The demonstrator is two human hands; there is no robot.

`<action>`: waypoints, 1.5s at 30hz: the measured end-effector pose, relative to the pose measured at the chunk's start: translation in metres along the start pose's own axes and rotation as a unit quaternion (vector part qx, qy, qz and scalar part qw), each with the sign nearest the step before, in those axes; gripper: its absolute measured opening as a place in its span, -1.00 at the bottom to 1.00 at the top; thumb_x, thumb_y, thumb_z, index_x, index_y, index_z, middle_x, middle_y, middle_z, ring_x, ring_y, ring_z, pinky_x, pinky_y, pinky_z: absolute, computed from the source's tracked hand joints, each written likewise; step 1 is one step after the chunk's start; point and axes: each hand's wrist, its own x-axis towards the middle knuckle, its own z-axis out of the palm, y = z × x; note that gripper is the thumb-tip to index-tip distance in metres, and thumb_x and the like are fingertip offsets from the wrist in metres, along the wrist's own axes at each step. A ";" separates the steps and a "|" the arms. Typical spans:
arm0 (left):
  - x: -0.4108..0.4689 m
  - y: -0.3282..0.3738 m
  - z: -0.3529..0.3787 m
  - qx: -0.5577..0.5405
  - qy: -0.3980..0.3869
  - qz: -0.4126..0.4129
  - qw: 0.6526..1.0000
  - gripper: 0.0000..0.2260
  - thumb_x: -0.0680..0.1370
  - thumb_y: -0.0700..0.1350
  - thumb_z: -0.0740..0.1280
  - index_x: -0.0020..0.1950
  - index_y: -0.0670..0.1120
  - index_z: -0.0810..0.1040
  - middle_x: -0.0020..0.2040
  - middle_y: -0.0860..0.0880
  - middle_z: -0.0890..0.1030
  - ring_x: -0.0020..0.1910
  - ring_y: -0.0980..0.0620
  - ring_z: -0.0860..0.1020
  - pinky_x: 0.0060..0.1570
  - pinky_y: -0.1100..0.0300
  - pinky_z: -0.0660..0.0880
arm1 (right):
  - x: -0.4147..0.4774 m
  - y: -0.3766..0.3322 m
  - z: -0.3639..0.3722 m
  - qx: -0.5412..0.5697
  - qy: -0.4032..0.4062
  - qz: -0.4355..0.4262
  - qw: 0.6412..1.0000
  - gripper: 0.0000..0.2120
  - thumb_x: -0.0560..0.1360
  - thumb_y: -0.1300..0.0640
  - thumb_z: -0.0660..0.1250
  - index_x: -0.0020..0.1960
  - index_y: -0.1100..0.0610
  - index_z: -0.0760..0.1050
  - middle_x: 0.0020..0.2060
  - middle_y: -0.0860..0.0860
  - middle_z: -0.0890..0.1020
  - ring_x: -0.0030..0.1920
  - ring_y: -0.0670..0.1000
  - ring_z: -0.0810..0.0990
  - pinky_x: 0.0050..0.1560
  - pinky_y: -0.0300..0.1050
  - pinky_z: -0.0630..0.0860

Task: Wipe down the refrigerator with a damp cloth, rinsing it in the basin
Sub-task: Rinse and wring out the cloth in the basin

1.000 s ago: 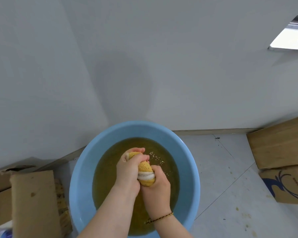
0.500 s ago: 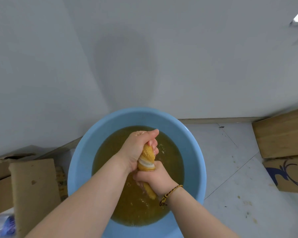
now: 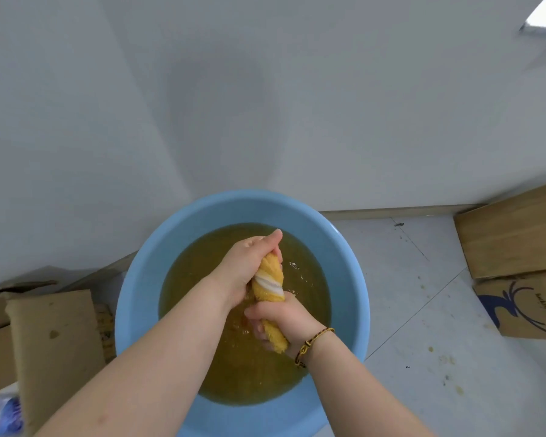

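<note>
My right hand [image 3: 283, 323] clenches the 6 o'clock tail of the cloth [image 3: 270, 283], and my left hand [image 3: 249, 266] grips its 12 o'clock end. A bunched lump a second ago, it's now drawn into a tight twist over the basin [image 3: 130, 310] (murky water [image 3: 199, 288], rippling). I judge wringing nearly done; no refrigerator in view.

Yellow cloth [image 3: 270, 283] with white stripe; light-blue basin [image 3: 133, 298], murky yellow-brown water [image 3: 202, 272].
</note>
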 end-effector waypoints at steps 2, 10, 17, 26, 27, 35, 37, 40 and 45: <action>-0.009 0.003 0.001 0.010 -0.018 -0.001 1.000 -0.71 0.46 0.12 0.23 0.02 -0.04 0.54 -0.06 -0.02 0.58 -0.04 0.03 0.53 0.07 0.11 0.47 | -0.007 0.001 -0.004 0.023 0.077 -0.022 0.997 -0.80 0.44 0.30 0.30 -0.33 0.18 0.37 -0.59 -0.01 0.44 -0.60 -0.09 0.40 -0.58 -0.32 0.34; -0.055 -0.005 0.025 -0.048 -0.014 -0.016 0.999 -0.90 0.54 -0.10 0.24 0.00 0.07 0.49 0.02 0.07 0.59 0.01 0.13 0.54 0.08 0.19 0.43 | -0.046 -0.009 -0.010 -0.053 0.264 -0.207 0.941 -0.82 0.44 0.19 0.37 -0.08 -0.01 0.40 -0.21 -0.07 0.54 -0.22 -0.15 0.51 -0.31 -0.40 0.44; -0.069 0.011 0.044 -0.083 0.041 0.030 0.995 -0.80 0.50 -0.21 0.31 0.11 -0.07 0.49 0.03 -0.08 0.60 0.01 0.00 0.56 -0.01 0.17 0.51 | -0.076 -0.001 -0.002 -0.145 0.268 -0.258 0.917 -0.57 0.45 -0.05 0.33 0.27 -0.04 0.32 0.16 -0.11 0.43 0.23 -0.07 0.37 0.30 -0.07 0.37; -0.096 0.028 0.069 0.165 0.070 0.192 0.965 -0.73 0.45 -0.13 0.38 0.02 0.20 0.45 0.00 0.14 0.49 -0.04 0.18 0.48 -0.18 0.44 0.41 | -0.115 -0.041 -0.019 -0.039 0.293 -0.321 0.900 -0.79 0.46 0.16 0.37 -0.18 -0.04 0.35 -0.22 -0.14 0.50 -0.17 -0.14 0.51 -0.20 -0.37 0.48; -0.097 0.031 0.071 0.193 0.065 0.205 0.957 -0.71 0.45 -0.14 0.38 0.00 0.23 0.44 0.00 0.16 0.45 -0.03 0.19 0.46 -0.16 0.44 0.40 | -0.115 -0.045 -0.020 -0.033 0.299 -0.319 0.899 -0.79 0.45 0.16 0.38 -0.18 -0.04 0.35 -0.23 -0.13 0.50 -0.18 -0.16 0.51 -0.22 -0.39 0.48; -0.093 0.038 0.074 0.171 0.014 0.179 0.969 -0.67 0.48 -0.19 0.34 0.05 0.25 0.47 0.14 0.07 0.48 0.13 0.08 0.47 0.09 0.23 0.45 | -0.123 -0.050 -0.040 0.166 0.216 -0.294 0.916 -0.88 0.54 0.24 0.22 -0.14 0.17 0.50 -0.30 0.04 0.61 -0.30 -0.05 0.62 -0.29 -0.23 0.58; -0.094 0.040 0.077 0.074 -0.011 0.127 0.989 -0.72 0.51 -0.17 0.30 0.05 0.24 0.51 0.11 0.07 0.56 0.13 0.07 0.50 0.09 0.18 0.48 | -0.124 -0.048 -0.046 0.213 0.171 -0.274 0.922 -0.85 0.56 0.22 0.18 -0.09 0.21 0.51 -0.31 0.05 0.64 -0.32 -0.05 0.64 -0.28 -0.21 0.59; -0.089 0.039 0.082 0.092 0.005 0.105 0.990 -0.78 0.54 -0.12 0.24 0.12 0.14 0.53 0.21 0.05 0.50 0.20 0.06 0.45 0.21 0.09 0.43 | -0.123 -0.044 -0.048 0.245 0.160 -0.266 0.919 -0.82 0.56 0.20 0.16 -0.09 0.20 0.52 -0.30 0.04 0.64 -0.29 -0.03 0.62 -0.20 -0.18 0.59; -0.083 0.038 0.095 0.379 0.091 0.128 0.912 -0.60 0.51 0.15 0.18 0.24 -0.04 0.49 0.23 0.11 0.38 0.28 0.07 0.28 0.31 0.05 0.27 | -0.122 -0.043 -0.048 0.144 0.255 -0.285 0.913 -0.84 0.53 0.20 0.23 -0.20 0.16 0.49 -0.32 0.01 0.52 -0.33 -0.10 0.50 -0.36 -0.37 0.49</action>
